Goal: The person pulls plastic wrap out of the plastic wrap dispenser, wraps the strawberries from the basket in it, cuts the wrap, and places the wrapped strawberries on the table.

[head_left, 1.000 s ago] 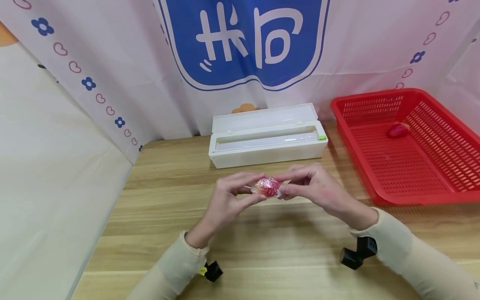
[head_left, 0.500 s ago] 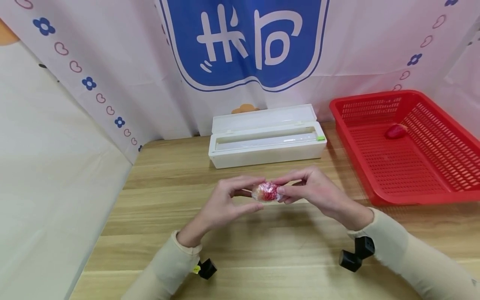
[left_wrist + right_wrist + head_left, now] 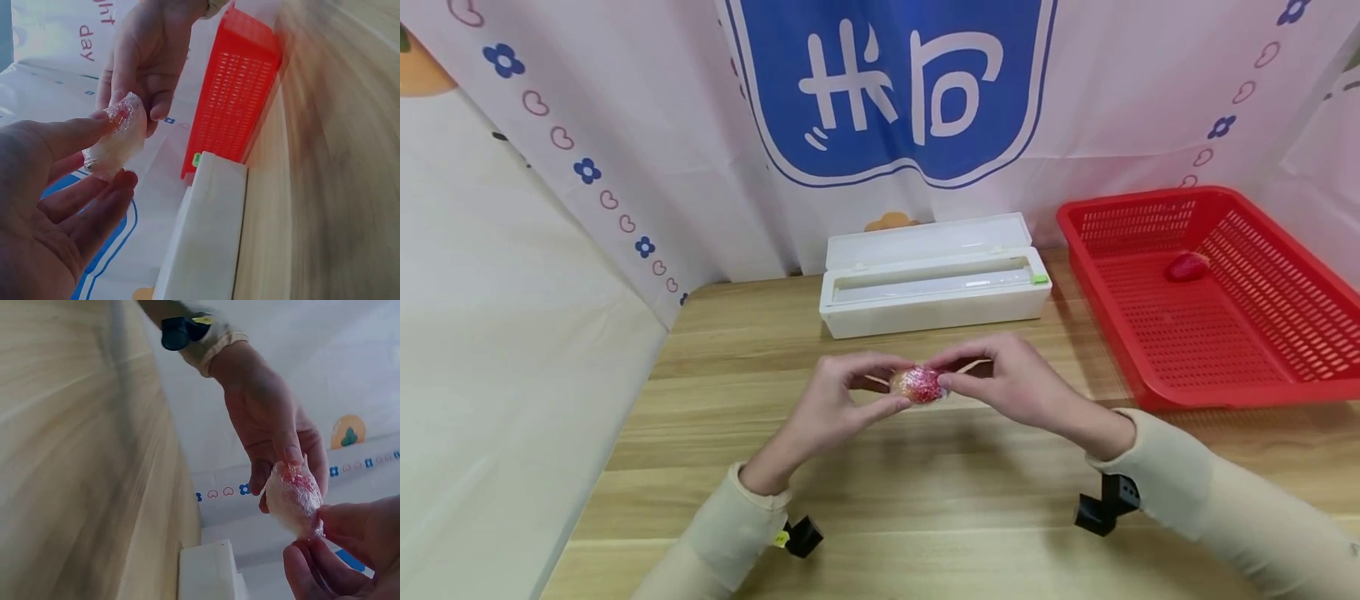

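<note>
- A small red-and-yellow thing in shiny clear wrap point(image 3: 918, 385) is held above the worktop point(image 3: 970, 508), in front of the white box; glare blurs its surface, and fingers hide both its ends.
- The left hand point(image 3: 835, 405) pinches one end, its grip narrow, thumb below and fingertips above; the left wrist view crops its palm.
- The right hand point(image 3: 1024, 385) pinches the other end with thumb and forefinger; its remaining fingers are mostly hidden in the head view.
- Both sleeves point(image 3: 1210, 492) run out of the head view's lower part.
- The white box point(image 3: 936, 317) has its lid raised; the pale content in its slot is hard to make out.
- The red basket point(image 3: 1247, 395), cut by the right edge, holds a red oblong piece point(image 3: 1187, 267), its detail too small to read.
</note>
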`<state>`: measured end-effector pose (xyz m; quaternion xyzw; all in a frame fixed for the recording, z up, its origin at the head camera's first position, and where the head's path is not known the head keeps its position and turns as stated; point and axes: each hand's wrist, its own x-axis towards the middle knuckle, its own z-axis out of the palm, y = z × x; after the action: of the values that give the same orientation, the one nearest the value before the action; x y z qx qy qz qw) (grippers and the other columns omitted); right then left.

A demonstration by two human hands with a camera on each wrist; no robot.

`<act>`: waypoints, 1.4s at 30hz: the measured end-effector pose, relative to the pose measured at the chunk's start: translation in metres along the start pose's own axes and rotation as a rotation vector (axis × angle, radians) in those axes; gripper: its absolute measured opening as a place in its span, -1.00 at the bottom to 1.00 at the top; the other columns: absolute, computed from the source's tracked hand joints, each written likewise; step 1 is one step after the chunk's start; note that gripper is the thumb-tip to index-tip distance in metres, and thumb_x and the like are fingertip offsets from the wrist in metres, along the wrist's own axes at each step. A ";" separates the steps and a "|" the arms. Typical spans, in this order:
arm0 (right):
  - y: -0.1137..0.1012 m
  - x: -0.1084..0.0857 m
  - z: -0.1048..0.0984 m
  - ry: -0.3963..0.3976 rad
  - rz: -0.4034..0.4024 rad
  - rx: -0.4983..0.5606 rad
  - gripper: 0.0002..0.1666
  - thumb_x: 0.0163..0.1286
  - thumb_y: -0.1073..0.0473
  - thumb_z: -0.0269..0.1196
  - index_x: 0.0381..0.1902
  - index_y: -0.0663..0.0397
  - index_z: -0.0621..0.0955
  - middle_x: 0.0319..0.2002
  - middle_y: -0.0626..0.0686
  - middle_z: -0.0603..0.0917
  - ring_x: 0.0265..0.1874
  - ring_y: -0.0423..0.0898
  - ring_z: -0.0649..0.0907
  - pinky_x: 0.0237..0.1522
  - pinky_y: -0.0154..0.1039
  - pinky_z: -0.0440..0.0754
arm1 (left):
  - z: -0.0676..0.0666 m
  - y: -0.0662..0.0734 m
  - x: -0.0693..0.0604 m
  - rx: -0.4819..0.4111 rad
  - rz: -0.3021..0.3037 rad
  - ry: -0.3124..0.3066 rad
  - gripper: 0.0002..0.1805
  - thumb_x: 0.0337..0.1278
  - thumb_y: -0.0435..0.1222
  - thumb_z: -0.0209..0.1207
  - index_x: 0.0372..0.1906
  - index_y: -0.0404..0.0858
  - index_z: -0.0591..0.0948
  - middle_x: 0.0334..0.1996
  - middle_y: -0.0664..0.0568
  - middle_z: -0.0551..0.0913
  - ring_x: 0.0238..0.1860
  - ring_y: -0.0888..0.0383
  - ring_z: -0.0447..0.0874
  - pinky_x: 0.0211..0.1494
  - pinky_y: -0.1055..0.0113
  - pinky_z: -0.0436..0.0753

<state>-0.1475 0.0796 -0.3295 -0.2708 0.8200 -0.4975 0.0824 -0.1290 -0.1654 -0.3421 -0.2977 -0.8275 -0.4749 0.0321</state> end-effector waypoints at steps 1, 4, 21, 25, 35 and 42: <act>-0.005 0.001 0.000 0.007 -0.018 -0.050 -0.74 0.29 0.17 0.38 -0.04 -0.08 0.75 -0.14 -0.07 0.78 -0.20 -0.20 0.73 -0.16 -0.34 0.75 | -0.002 0.001 0.000 0.006 0.005 0.009 -0.65 0.06 -0.32 0.41 0.00 -0.22 0.71 -0.07 -0.03 0.78 -0.17 0.17 0.77 -0.09 0.34 0.77; -0.019 0.003 -0.002 0.008 -0.068 -0.171 -0.73 0.28 0.18 0.38 -0.05 -0.09 0.74 -0.16 -0.11 0.77 -0.22 -0.24 0.72 -0.14 -0.30 0.75 | -0.008 0.003 0.001 0.025 0.039 0.026 -0.66 0.05 -0.32 0.41 -0.01 -0.21 0.71 -0.08 0.00 0.78 -0.15 0.18 0.76 -0.05 0.32 0.76; -0.048 0.048 -0.043 -0.193 -0.074 -0.338 -0.63 0.32 0.29 0.31 0.09 0.01 0.68 -0.02 0.03 0.76 -0.13 -0.11 0.76 -0.02 -0.18 0.76 | -0.047 0.002 -0.008 0.049 0.014 0.126 -0.58 0.02 -0.43 0.40 0.06 -0.27 0.66 0.00 -0.06 0.70 -0.07 0.17 0.72 0.03 0.37 0.73; -0.032 0.057 -0.066 -0.170 -0.050 -0.489 -0.66 0.32 0.30 0.30 0.06 0.06 0.69 -0.06 0.10 0.77 -0.16 -0.06 0.76 -0.03 -0.11 0.76 | -0.067 -0.005 -0.019 0.122 -0.033 0.190 -0.56 -0.02 -0.46 0.41 0.05 -0.29 0.65 0.01 -0.07 0.70 -0.06 0.27 0.70 0.03 0.45 0.71; 0.014 0.060 -0.090 -0.240 0.038 -0.839 -0.51 0.30 0.27 0.30 0.18 0.30 0.58 0.10 0.33 0.65 0.10 0.24 0.63 0.17 0.13 0.62 | -0.120 -0.052 -0.049 0.178 -0.335 0.347 -0.54 0.13 -0.38 0.35 0.16 -0.40 0.57 0.06 -0.33 0.64 -0.18 0.58 0.63 -0.10 0.62 0.68; 0.033 0.055 -0.087 -0.257 0.091 -0.868 -0.45 0.31 0.24 0.31 0.24 0.31 0.53 0.15 0.35 0.61 0.17 0.26 0.60 0.20 0.18 0.59 | -0.141 -0.092 -0.059 0.290 -0.617 0.362 -0.45 0.18 -0.06 0.33 0.18 -0.30 0.58 0.06 -0.26 0.66 -0.19 0.33 0.71 -0.23 0.59 0.66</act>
<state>-0.2410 0.1292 -0.3073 -0.3034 0.9468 -0.0660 0.0841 -0.1615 -0.3403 -0.3553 0.0617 -0.9178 -0.3850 0.0752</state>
